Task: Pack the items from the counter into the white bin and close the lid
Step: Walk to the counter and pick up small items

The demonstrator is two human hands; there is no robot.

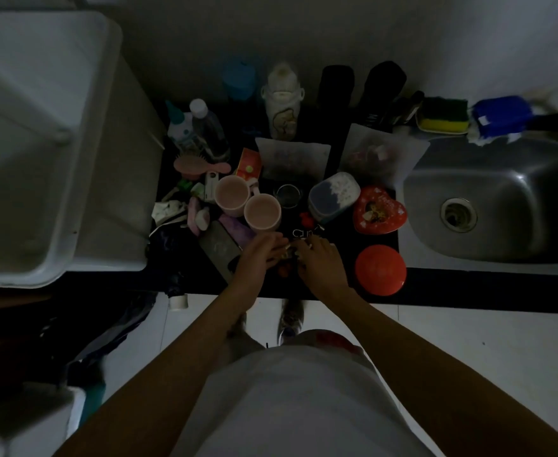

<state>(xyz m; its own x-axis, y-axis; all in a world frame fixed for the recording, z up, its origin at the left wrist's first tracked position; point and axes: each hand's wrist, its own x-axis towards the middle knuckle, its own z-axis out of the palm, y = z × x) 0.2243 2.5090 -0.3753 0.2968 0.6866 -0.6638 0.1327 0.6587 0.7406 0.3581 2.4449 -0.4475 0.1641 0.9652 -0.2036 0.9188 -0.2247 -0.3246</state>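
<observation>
A dark counter (340, 282) is crowded with items: two pink mugs (248, 201), a red heart-shaped tin (379, 211), a round orange-red lid (380, 269), a blue-and-white case (333, 196), a pink hairbrush (198, 166), bottles (205, 127) and two zip bags (294, 156). The white bin (23, 159) stands open at the left. My left hand (257, 255) and my right hand (317, 262) meet at the counter's front edge over small dark things that I cannot make out. Whether either hand grips anything is hidden in the dim light.
A steel sink (501, 199) lies at the right, with a sponge (442, 118) and a blue cloth (501, 117) behind it. A dark bag (106, 334) hangs below the counter at the left. White floor tiles and my feet show beneath.
</observation>
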